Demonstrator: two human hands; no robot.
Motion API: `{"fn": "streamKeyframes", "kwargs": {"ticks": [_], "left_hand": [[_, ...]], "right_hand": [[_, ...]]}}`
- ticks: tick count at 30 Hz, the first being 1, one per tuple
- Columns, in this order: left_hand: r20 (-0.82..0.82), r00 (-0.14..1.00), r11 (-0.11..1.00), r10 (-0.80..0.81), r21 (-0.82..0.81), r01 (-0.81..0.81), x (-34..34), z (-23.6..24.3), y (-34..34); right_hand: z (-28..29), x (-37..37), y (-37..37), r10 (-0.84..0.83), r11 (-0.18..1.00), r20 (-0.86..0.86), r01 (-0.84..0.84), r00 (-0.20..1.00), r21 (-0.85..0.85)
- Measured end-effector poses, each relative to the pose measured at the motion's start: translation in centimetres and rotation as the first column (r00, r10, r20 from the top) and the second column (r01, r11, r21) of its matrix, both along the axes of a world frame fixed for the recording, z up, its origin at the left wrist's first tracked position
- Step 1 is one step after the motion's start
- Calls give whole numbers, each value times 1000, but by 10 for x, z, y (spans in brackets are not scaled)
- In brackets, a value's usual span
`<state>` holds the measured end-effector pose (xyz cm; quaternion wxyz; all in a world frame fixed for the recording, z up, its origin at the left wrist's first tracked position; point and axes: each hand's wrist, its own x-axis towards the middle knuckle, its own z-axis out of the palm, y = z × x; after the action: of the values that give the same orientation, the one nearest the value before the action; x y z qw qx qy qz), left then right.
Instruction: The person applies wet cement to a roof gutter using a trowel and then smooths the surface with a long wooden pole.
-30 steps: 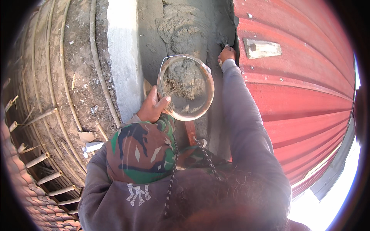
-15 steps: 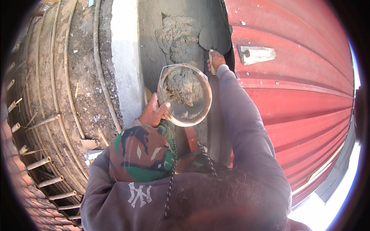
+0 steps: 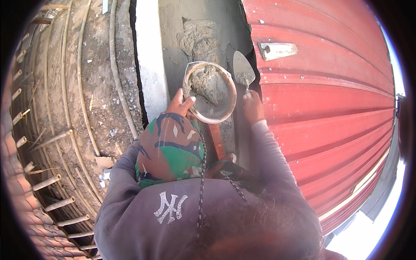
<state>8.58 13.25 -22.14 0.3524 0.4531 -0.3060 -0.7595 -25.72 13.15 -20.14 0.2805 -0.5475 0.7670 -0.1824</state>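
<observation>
My left hand grips the near left rim of a round bucket, its thumb over the edge. Wet grey mortar lies inside, heaped toward the far left. Just right of the bucket, my right hand is closed around the handle of a pointed trowel. The blade points away from me, with a little mortar clinging near its base. Beyond the bucket, a rough mound of mortar sits on the smoothed grey surface.
Red corrugated metal roofing rises along the right, with a mortar-caked plastering float on it. A pale wall edge runs along the left. Further left are bamboo poles over bare earth and clay roof tiles. A reddish bar lies below the bucket.
My right hand has drawn back toward me from the far mortar surface, bringing the trowel beside the bucket. The blade now shows its lighter face. My left hand still holds the bucket.
</observation>
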Motion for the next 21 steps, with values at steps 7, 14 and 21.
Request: {"fn": "streamKeyframes", "kwargs": {"ticks": [7,14,21], "left_hand": [[66,998,1000,12,-6,-12,1,4,1],[-6,999,997,41,-65,-41,-3,-6,2],[34,997,998,-65,3,65,6,-4,0]], "right_hand": [[83,34,63,264,954,-261,-213,928,210],[23,56,25,293,892,230,-352,928,283],[80,37,29,-126,834,593,-238,796,497]]}}
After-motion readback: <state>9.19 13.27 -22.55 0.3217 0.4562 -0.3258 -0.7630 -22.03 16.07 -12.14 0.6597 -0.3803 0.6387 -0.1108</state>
